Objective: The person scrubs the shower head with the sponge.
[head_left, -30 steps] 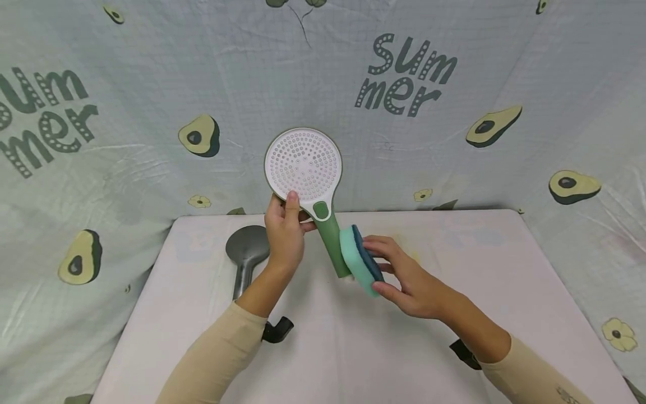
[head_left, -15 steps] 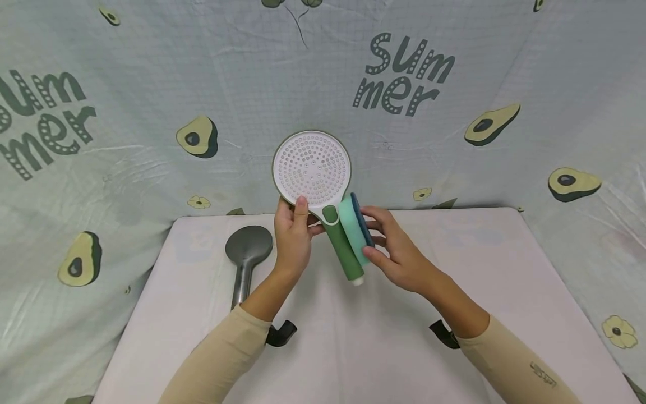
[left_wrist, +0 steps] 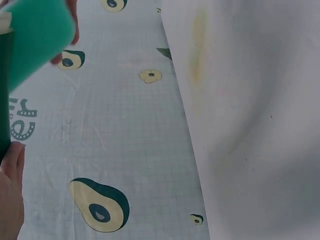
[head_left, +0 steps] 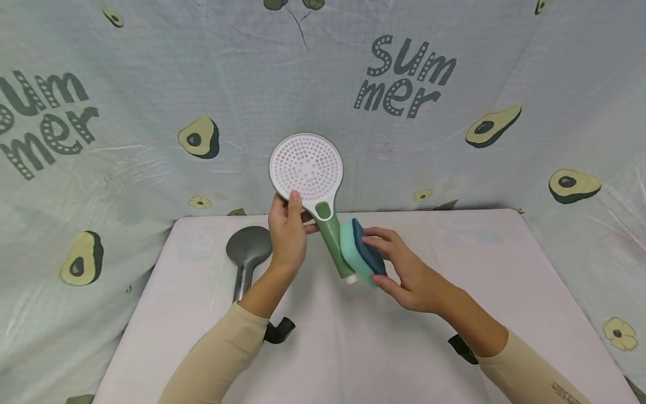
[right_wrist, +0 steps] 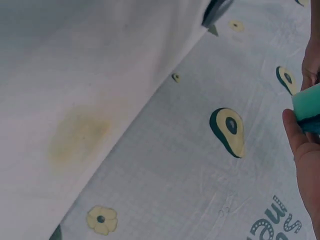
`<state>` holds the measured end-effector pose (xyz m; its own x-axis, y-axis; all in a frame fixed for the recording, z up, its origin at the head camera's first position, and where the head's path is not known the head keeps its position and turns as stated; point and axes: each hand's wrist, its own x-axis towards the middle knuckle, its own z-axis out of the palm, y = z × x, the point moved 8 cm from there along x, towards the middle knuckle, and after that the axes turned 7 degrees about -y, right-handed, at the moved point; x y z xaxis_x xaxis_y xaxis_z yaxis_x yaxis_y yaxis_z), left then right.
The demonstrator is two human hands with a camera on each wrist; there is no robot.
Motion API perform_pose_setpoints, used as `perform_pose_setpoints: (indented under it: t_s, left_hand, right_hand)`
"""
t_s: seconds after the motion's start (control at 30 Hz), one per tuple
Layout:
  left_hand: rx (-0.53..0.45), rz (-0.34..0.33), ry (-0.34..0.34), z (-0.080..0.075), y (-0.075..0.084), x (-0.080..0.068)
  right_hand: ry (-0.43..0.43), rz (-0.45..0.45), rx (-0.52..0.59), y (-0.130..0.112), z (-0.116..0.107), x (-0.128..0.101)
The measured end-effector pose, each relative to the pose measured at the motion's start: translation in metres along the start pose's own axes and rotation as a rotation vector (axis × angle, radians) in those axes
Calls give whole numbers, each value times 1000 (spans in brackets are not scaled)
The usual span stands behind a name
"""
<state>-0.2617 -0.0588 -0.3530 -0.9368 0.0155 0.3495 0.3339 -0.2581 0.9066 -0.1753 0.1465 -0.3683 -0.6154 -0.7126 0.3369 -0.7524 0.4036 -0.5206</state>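
My left hand (head_left: pixel 289 233) grips a shower head (head_left: pixel 306 166) at the neck, just under its round white perforated face, and holds it upright above the table. Its green handle (head_left: pixel 335 247) slants down to the right. My right hand (head_left: pixel 404 269) pinches a teal sponge with a dark blue backing (head_left: pixel 360 251) and presses its teal side against the lower part of the handle. In the left wrist view the sponge (left_wrist: pixel 35 37) fills the top left corner. The right wrist view shows only a corner of the sponge (right_wrist: pixel 306 102) by my fingers.
A second, grey shower head (head_left: pixel 246 251) lies face down on the white table (head_left: pixel 353 348), left of my left arm. An avocado-print cloth (head_left: pixel 126 112) hangs behind and around the table. The tabletop bears a faint yellow stain (right_wrist: pixel 75 137).
The right hand has slid the sponge up along the green handle and back down toward its lower end. The left hand has kept its grip, with the shower head shifting slightly.
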Motion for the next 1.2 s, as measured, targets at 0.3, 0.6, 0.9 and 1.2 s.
perform_pose_setpoints:
  t_s: [0.3,0.6,0.9,1.2]
  left_hand:
    - [55,-70,2,-3,-9,5]
    - [164,-98,2,-3,-20,5]
    - [135,-124,-6,-8,-23,4]
    - [38,-111,26,-13,-12,8]
  right_hand:
    - [65,-265,-435,-29,-7,-16]
    - [-92,-308,-809,-57,46,10]
    - [-119,-218,-823,-53,52,16]
    - [-47,-55,-480,-6,6,-4]
